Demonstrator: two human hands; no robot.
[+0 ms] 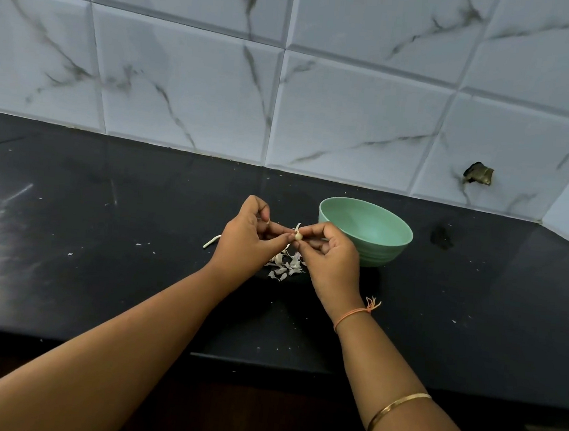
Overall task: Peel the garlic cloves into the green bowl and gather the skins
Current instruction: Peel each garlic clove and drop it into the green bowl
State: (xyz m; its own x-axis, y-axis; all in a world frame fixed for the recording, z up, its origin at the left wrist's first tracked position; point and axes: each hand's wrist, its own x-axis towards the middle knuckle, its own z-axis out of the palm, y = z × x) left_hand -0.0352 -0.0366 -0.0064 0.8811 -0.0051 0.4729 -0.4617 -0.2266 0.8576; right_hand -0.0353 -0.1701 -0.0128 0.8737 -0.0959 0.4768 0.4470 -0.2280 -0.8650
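A small pale garlic clove (297, 236) is held above the black counter between both hands. My left hand (248, 238) pinches it from the left and my right hand (329, 257) pinches it from the right, with a strip of skin sticking up from it. Below the hands lies a loose pile of white garlic skins (285, 265). The green bowl (367, 231) stands just right of my right hand; its visible inside looks bare. A white stalk piece (211, 241) lies left of my left hand.
The black countertop (101, 251) runs to a marble-tiled wall (286, 95) at the back and a side wall at the far right. A dark smudge (442, 237) sits right of the bowl. Small white flecks dot the counter. The counter's front edge is near me.
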